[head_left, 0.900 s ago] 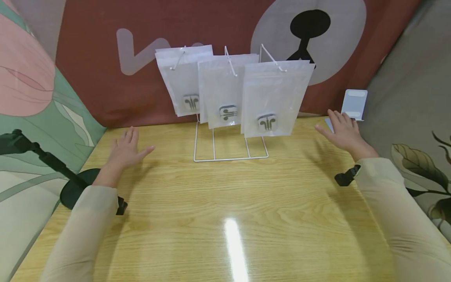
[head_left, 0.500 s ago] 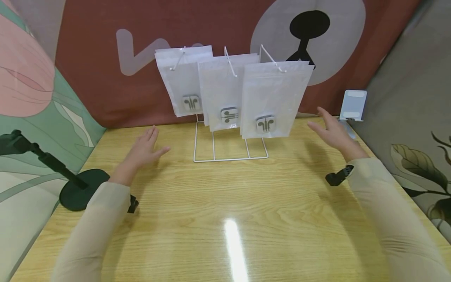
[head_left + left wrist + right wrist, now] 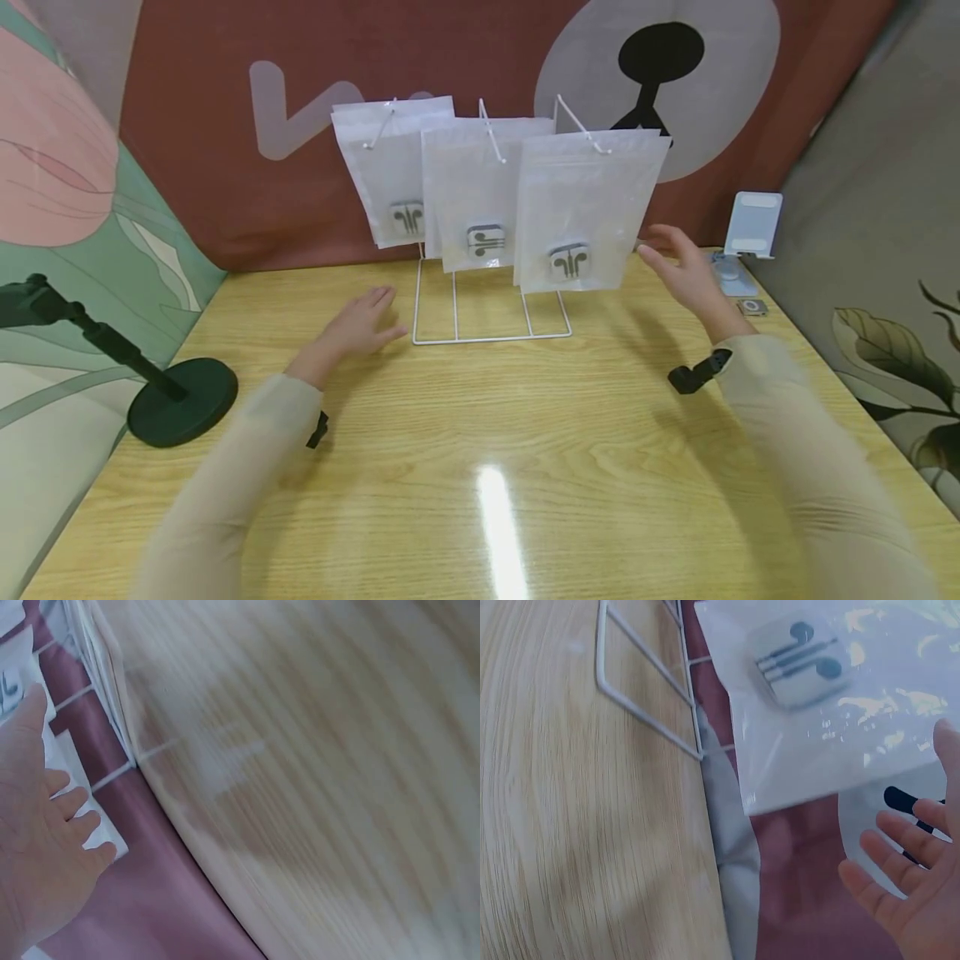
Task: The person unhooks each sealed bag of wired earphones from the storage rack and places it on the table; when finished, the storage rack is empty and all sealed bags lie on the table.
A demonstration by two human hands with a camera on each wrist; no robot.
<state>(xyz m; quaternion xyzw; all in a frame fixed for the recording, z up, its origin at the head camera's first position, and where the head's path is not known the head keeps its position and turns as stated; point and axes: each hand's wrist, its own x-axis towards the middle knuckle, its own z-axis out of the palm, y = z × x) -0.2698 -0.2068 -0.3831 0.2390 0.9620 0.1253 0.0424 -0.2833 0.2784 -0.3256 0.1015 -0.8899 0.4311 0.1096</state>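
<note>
A white wire rack [image 3: 491, 339] stands at the back of the table, with zip bags hanging from its three hooks. Each front bag shows an earphone case: the left bag [image 3: 393, 171], the middle bag [image 3: 468, 196] and the right bag [image 3: 585, 192]. My left hand [image 3: 356, 325] hovers by the rack's left front corner, fingers extended and holding nothing. My right hand [image 3: 686, 271] is beside the lower right edge of the right bag, thumb and fingers spread. In the right wrist view, the earphone case [image 3: 799, 660] shows through the bag near my right hand's thumb.
A black round-based stand [image 3: 183, 402] is at the left. At the back right are a light blue phone stand [image 3: 752, 223] and a small metallic item [image 3: 752, 307]. The wooden table [image 3: 450, 417] meets a red patterned cloth [image 3: 195, 167] behind the rack.
Both hands have moved inward, the left one rightward to the rack's corner and the right one leftward to the right bag. The bags hang nearly as before.
</note>
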